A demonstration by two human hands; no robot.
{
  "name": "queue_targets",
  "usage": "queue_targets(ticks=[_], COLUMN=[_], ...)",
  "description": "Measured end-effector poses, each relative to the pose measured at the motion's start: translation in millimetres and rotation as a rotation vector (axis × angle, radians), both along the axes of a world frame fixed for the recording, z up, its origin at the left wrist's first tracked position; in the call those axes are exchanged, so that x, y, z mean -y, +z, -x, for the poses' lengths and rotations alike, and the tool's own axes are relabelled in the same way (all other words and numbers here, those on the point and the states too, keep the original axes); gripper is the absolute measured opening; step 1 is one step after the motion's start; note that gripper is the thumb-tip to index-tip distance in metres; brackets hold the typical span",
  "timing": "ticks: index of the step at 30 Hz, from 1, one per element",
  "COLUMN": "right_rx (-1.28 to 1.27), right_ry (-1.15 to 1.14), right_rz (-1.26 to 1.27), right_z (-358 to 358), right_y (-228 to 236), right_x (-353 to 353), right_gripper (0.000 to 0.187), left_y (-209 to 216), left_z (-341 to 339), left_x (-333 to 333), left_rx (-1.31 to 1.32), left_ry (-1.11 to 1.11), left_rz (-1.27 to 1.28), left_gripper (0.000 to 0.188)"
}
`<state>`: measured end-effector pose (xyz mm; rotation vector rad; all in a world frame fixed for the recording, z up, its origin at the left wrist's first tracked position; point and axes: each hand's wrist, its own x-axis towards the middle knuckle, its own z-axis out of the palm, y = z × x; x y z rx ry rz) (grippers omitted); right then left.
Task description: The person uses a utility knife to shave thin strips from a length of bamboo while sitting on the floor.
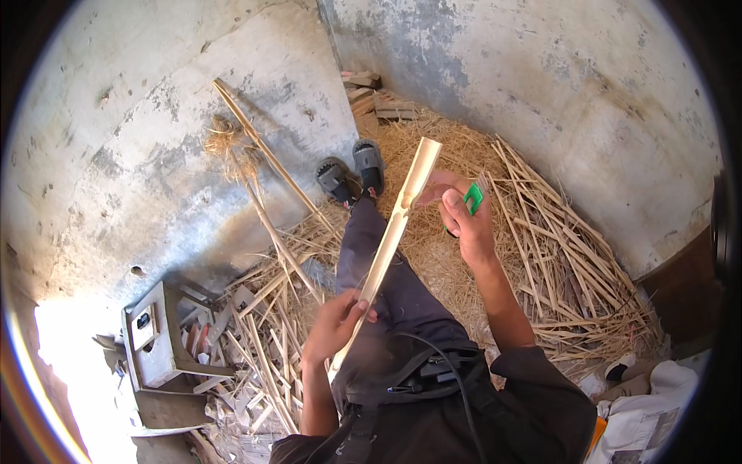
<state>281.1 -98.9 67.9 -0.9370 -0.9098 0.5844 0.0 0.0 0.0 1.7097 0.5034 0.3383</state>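
A long half-round piece of split bamboo (384, 251) slants over my legs, its pale hollow side up. A node crosses it in its upper part. My left hand (338, 323) is closed around its lower part, thumb on the near edge. Right of the bamboo's upper end, my right hand (469, 228) is closed on a small green-handled tool (474, 199), thumb against the green part. A smeared, pinkish shape lies between that hand and the bamboo, so the tool's working end cannot be made out.
Split bamboo strips (572, 263) are heaped at the right, with more offcuts (267, 340) at the left. Shavings (448, 147) cover the floor. Two poles (267, 151) lean against the stained wall (139, 116). A worn wooden box (162, 340) stands lower left; white cloth (645, 406) lies lower right.
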Motion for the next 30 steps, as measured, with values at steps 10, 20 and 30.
queue_targets(ticks=[10,20,30], right_rx=[0.124,0.088,0.243], right_ry=[-0.163,-0.075,-0.064], right_rz=[0.065,0.05,-0.032], right_z=[10.3,30.6,28.0], right_y=[17.7,15.0,5.1], right_x=[10.0,7.3,13.4], right_gripper=[0.028,0.02,0.031], left_y=[3.4,58.5,66.1], left_z=[3.4,-31.4,-51.2], left_x=[2.1,3.7,22.9], left_rx=[-0.047,0.195,0.246], left_ry=[-0.142,-0.228,-0.116], left_rz=[-0.133,-0.185,-0.073], left_gripper=[0.023,0.056,0.047])
